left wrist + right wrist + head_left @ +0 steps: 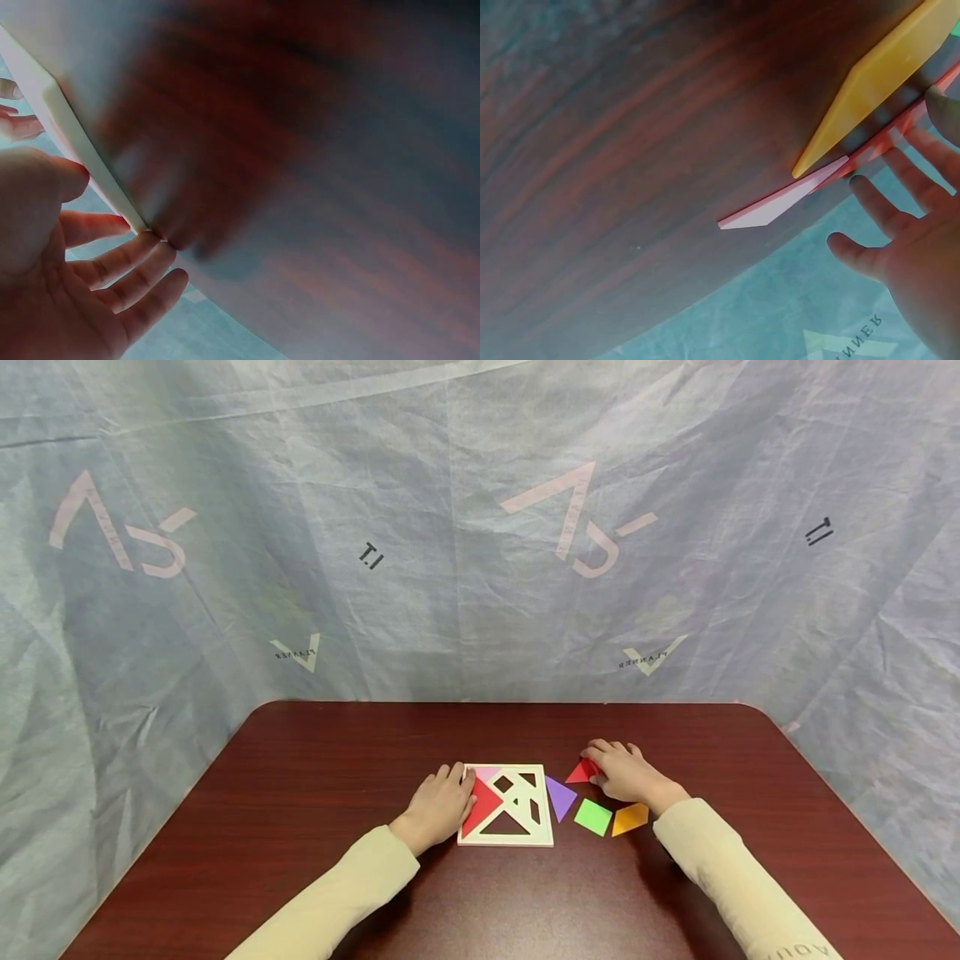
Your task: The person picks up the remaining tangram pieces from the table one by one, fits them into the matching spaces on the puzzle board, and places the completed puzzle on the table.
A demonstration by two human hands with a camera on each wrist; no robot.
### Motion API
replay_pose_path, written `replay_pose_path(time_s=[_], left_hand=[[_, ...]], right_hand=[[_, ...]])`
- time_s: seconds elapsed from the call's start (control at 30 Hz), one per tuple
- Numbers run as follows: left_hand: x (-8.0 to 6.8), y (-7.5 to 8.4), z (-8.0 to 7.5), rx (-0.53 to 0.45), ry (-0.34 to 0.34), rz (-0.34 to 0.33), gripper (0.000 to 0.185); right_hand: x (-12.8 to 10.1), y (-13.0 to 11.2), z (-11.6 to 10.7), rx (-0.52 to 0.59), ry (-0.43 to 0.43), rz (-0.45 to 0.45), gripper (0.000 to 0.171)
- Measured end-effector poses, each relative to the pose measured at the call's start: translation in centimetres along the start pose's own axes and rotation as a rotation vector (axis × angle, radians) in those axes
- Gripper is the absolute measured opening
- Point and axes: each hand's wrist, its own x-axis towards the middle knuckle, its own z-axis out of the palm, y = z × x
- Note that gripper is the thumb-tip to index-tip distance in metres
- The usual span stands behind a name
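Observation:
A white tangram board (546,827) lies on the table with several cut-out slots. On its left side sit a large red triangle (483,806) and a pink piece (488,772). My left hand (437,808) rests along the board's left edge, thumb and forefinger reaching over the red triangle, the other fingers loosely straight. To the right of the board, my right hand (628,774) pinches a smaller red triangle (581,772) between thumb and fingers, low over the table. Close by that triangle lies a pink piece (776,206), which the right hand hides in the head view.
Between the board and my right forearm lie a purple triangle (560,797), a green square (594,817) and an orange parallelogram (631,818). The dark red wooden table (360,739) ends at a grey printed cloth (450,610) behind it.

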Motion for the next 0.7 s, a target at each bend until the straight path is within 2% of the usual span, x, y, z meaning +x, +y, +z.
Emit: replay_pose_path(time_s=[0.33, 0.7], left_hand=[[-0.19, -0.08, 0.2, 0.007, 0.024, 0.006, 0.04], [-0.08, -0.18, 0.33, 0.024, 0.035, 0.013, 0.041]], right_hand=[[0.49, 0.32, 0.01, 0.044, -0.027, 0.01, 0.038], [0.34, 0.53, -0.03, 0.064, 0.031, -0.017, 0.04]])
